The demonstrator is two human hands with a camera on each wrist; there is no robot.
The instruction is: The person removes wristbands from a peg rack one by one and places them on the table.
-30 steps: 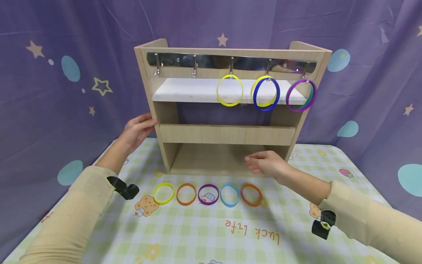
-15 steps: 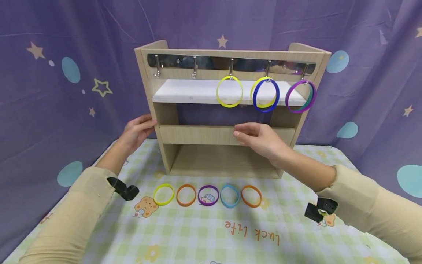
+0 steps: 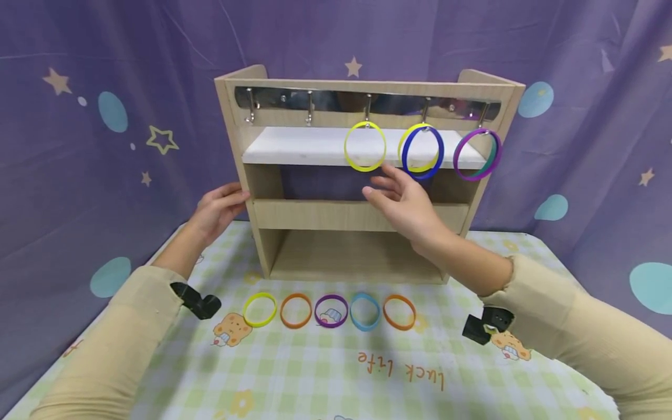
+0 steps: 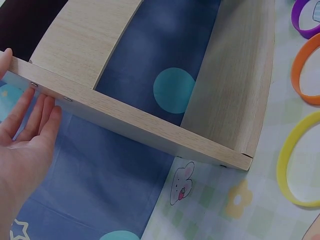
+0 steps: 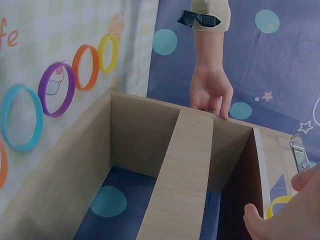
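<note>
My left hand (image 3: 215,211) rests against the left side of a wooden shelf unit (image 3: 315,214); in the left wrist view its straight fingers (image 4: 32,115) touch the side panel's outer face. My right hand (image 3: 406,207) is raised before the shelf with parted fingers and holds nothing. Its fingertips are just below right of a yellow wristband (image 3: 346,146) hanging on the middle hook; whether they touch it I cannot tell. Right of that, a blue wristband (image 3: 441,154) hangs with a yellow one behind it. A purple wristband (image 3: 455,157) and a teal one share the rightmost hook.
The hooks sit on a metal rail (image 3: 336,100); the two left ones bear nothing. On the checked tablecloth (image 3: 294,373) before the shelf lies a row: a yellow wristband (image 3: 245,312), an orange one, a purple wristband (image 3: 317,312), a light blue wristband (image 3: 352,312) and another orange one.
My right hand has risen from near the shelf's bottom to just below the hanging yellow wristband, its fingers spreading apart. The left hand stays at the side panel.
</note>
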